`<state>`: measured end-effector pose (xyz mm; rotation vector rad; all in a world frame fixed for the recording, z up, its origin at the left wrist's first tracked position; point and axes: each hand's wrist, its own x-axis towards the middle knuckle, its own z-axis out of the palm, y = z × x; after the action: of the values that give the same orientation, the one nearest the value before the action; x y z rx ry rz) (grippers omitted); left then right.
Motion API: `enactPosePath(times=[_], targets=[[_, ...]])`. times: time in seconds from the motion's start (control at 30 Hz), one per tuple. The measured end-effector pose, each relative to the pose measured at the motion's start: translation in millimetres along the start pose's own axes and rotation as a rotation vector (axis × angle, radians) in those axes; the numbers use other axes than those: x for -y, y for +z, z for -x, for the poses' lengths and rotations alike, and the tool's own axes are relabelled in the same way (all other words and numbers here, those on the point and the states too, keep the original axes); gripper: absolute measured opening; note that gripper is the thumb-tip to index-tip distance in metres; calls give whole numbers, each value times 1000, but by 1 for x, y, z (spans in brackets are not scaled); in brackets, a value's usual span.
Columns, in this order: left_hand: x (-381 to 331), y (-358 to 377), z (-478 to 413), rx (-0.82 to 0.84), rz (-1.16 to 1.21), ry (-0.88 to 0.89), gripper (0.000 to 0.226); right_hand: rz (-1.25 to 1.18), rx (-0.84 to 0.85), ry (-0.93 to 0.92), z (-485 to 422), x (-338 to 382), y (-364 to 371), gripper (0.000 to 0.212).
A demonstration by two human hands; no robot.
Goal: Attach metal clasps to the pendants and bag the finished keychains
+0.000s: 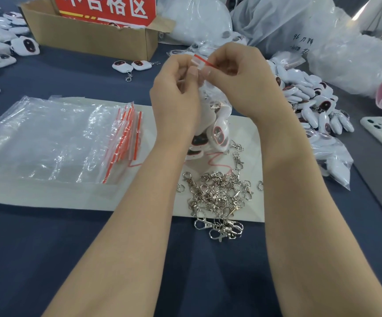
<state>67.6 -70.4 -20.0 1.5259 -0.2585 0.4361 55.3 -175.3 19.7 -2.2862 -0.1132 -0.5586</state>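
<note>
L hand (pixel 176 88) + R hand (pixel 242 81) are both raised, at 12 o'clock of the white mat (pixel 249 138). Each pinches the red zip strip of one small clear zip bag (pixel 217 115) between thumb and index; other fingers curl in. The bag hangs below them w/ finished keychains (pixel 218 133) inside. Can't tell if its bottom touches the mat.

Judgement: sealing step. Load is in; can't tell if strip is closed.

Handling:
- Film is thin, soft, prob slippery. Only stiff part is the zip strip, so hold there and press along it.
- Contents prob light but lumpy. Pendants look smooth and rounded; hard or soft, can't tell.
- Metal clasp ends could snag or poke the film, so don't squeeze the bag body.

Clasp pile (pixel 219 193) at 6 o'clock of the bag is loose and tangled, likely lifts in clumps. Empty bag stack (pixel 71 138) at 9 o'clock, bare pendants (pixel 311 106) at 3 o'clock, cardboard box (pixel 89 35) at 11 o'clock.
</note>
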Motion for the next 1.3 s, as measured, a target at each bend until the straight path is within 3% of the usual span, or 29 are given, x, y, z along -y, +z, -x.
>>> enactPosePath(times=[0.43, 0.7, 0.9, 1.17, 1.3], targets=[[0, 1, -1, 31, -44, 97, 10, 60, -14, -78, 1, 3, 2, 11], [-1, 3, 1, -28, -29, 60, 8, 116, 4, -48, -1, -2, 1, 7], [-1, -2, -4, 49, -97, 42, 8, 98, -19, -87, 0, -3, 0, 12], [1, -1, 0, -33, -201, 62, 8, 179, 28, -36, -1, -21, -6, 8], [4, -6, -3, -69, -187, 46, 11, 209, 0, 59, 1, -38, -9, 18]])
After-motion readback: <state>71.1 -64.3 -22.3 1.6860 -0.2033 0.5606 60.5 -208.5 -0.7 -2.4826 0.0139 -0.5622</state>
